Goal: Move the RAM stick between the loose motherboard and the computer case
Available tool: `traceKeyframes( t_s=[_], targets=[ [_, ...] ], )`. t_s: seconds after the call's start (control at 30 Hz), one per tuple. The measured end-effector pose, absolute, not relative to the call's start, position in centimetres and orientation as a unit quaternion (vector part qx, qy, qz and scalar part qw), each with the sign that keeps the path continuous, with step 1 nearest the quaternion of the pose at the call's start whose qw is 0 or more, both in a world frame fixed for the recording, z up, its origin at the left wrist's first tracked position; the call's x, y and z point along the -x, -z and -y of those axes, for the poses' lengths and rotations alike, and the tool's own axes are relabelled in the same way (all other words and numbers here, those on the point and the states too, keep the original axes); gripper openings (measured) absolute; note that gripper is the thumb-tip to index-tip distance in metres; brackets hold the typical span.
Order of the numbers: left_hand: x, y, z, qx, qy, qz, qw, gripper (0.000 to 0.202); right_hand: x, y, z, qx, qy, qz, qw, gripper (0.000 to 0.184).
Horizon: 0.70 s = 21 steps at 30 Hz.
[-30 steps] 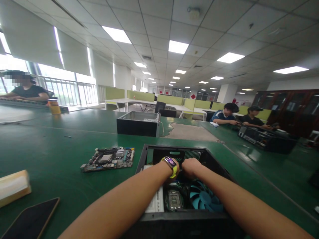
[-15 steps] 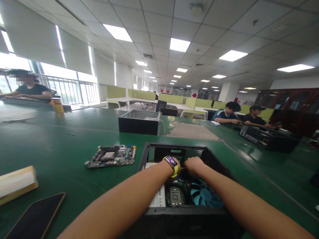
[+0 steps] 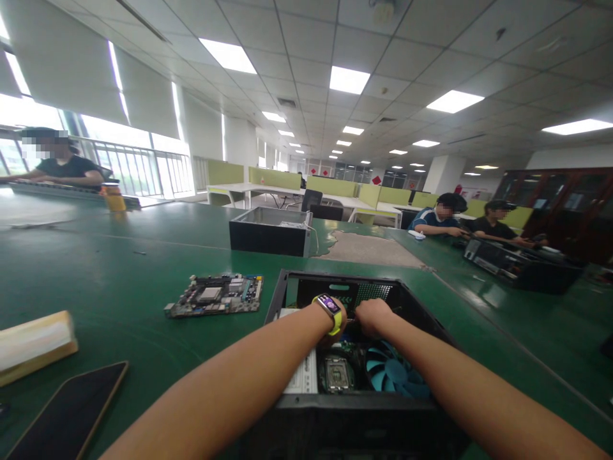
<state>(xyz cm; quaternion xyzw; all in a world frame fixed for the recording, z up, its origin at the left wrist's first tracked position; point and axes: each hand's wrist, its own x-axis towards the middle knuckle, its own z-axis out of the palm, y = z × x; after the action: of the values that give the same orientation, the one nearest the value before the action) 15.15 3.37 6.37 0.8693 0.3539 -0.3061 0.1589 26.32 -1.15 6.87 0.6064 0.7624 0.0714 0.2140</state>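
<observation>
Both of my arms reach into an open black computer case lying in front of me. My right hand is closed, knuckles up, over the far part of the interior; whatever its fingers grip is hidden. Beside it, my left hand is bent down into the case, its fingers out of sight behind the wrist with a yellow-strapped smartwatch. Below the hands show a motherboard with a metal CPU socket, a fan with blue blades and a pale metal box at the left.
A loose motherboard lies left of the case on the green table. Nearer are a dark phone-like slab and a pale yellowish block. Another case stands behind. Co-workers sit left and right, one case before them.
The view has shifted slightly. My two hands stay at nearly the same spot inside the case, with only small movement.
</observation>
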Motion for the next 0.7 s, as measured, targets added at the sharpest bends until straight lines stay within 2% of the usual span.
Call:
traceKeyframes(
  t_s=[0.5,0.7],
  targets=[
    [-14.2,-7.5,-4.1,-0.851,0.379,-0.313,0.186,0.029,-26.2,-7.3,1.4,-0.612,-0.070,-0.756,0.220,0.035],
    [-14.3,-7.4,-3.1,-0.864,0.369,-0.320,0.125,0.029,-25.8,-7.4,1.7,-0.622,-0.057,-0.753,0.208,0.035]
  ],
)
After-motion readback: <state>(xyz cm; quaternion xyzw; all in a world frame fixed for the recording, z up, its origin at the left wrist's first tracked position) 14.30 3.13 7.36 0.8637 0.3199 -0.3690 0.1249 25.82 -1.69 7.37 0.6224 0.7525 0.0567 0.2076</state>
